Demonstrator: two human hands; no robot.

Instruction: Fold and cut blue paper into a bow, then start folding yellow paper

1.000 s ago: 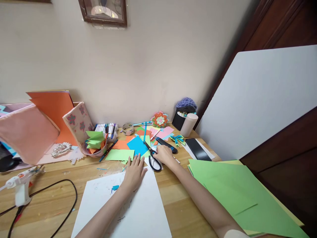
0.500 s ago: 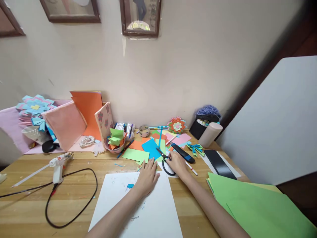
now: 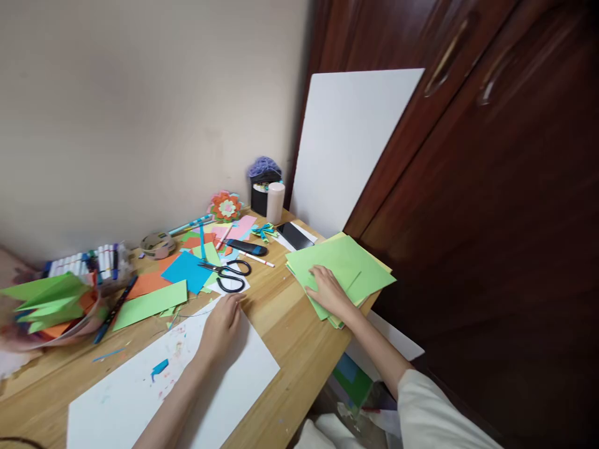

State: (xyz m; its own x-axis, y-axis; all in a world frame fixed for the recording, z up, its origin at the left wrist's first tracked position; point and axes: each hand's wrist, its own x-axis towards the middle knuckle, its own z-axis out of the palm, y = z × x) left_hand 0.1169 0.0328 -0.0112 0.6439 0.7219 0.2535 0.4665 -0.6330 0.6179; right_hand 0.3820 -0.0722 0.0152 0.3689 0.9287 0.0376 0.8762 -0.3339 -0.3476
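My right hand [image 3: 327, 292] rests on the stack of green paper [image 3: 355, 259] at the table's right edge, fingers loosely bent and apart, gripping nothing. A smaller green piece lies on top, partly under that hand. Over the far edge of the white sheet [image 3: 253, 368], my left hand [image 3: 222, 325] lies relaxed and holds nothing I can see. Just beyond its fingertips are black-handled scissors [image 3: 223, 272], blades partly apart. They lie across blue paper [image 3: 186, 272] and a white scrap. A small blue scrap [image 3: 160, 368] sits on the white sheet.
A utility knife [image 3: 246, 247], a marker [image 3: 256, 259] and a phone [image 3: 294, 236] lie beyond the scissors. Behind them stand a paper flower [image 3: 226, 206] and a pale cylinder [image 3: 276, 202]. A bowl of paper scraps [image 3: 70, 327] is at left. A white board [image 3: 350, 143] leans against the dark cabinet [image 3: 468, 218].
The view has swung right. My right hand has left the scissors and moved onto the green paper stack. My left hand has drawn back from the coloured paper and stays over the white sheet.
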